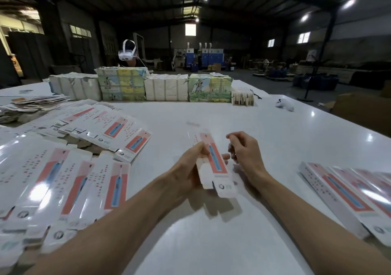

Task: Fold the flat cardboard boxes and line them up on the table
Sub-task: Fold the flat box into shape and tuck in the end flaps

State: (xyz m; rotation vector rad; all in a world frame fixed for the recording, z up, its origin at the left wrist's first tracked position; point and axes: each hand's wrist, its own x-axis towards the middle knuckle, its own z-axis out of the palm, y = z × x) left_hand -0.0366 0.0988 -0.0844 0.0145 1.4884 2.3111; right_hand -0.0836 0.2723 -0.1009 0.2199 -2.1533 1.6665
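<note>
1. A dim warehouse with a steel roof; up close, a glossy white table (pixel 211 114) that throws back the ceiling lights. Wrapped bundles of printed stock (pixel 165 86) stand in a row along its far side, with another person's white headset (pixel 127 52) showing behind them.

2. The left hand (pixel 190 164) grips a half-opened carton (pixel 212 164) along its left long edge, held just above the table in front of the person. The near end flaps hang loose — not yet tucked.

3. The right hand (pixel 243 149) is curled loosely just beside the carton's right side. Whether its fingertips touch the card I cannot tell; the spot is blurred.

4. Flat blanks (pixel 69 177) lie fanned in overlapping piles to the left. Finished boxes (pixel 347 192) sit side by side at the right edge.

5. Handling, as I judge it: thin coated card, very light and slick, stiff along its scored creases but easily dented on the broad faces. Best held by the long edges and corners, pressing the creases to square the tube, then pushing each flap at its hinge line — squeezing mid-panel would likely buckle it.
</note>
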